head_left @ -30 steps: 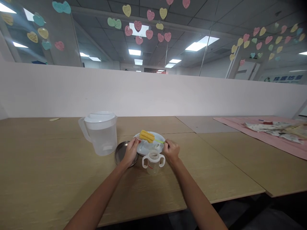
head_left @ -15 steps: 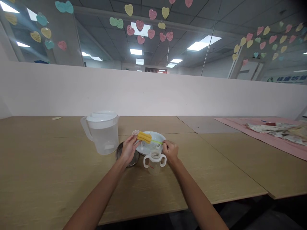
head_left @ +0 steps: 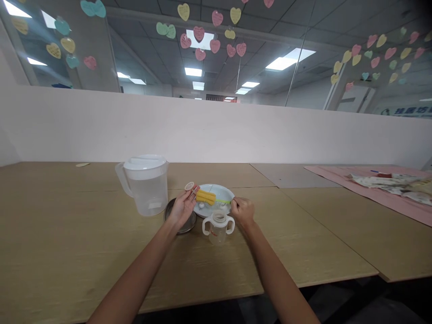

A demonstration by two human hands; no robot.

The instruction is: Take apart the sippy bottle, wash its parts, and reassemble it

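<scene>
My right hand (head_left: 243,210) is closed round the thin green handle of a yellow sponge brush (head_left: 205,197). The brush's head lies level over a white bowl (head_left: 230,194), its tip beside the fingers of my left hand (head_left: 183,209). Those left fingers pinch a small pale part with a round, clear disc (head_left: 189,186); its exact kind is too small to tell. Just in front of the bowl, a clear baby bottle (head_left: 218,231) with two white handles stands upright and uncapped. Small white pieces lie in the bowl, partly hidden by the brush.
A lidded clear plastic pitcher (head_left: 148,191) stands left of my hands. A round dark metal dish (head_left: 189,226) sits partly under my left hand. At the far right, a pink cloth (head_left: 324,173) carries crumpled fabric. The table's front edge is near my forearms.
The sponge brush has pulled slightly to the right, so its tip sits a little apart from the disc held in my left hand. The disc has tilted. The view has shifted slightly.
</scene>
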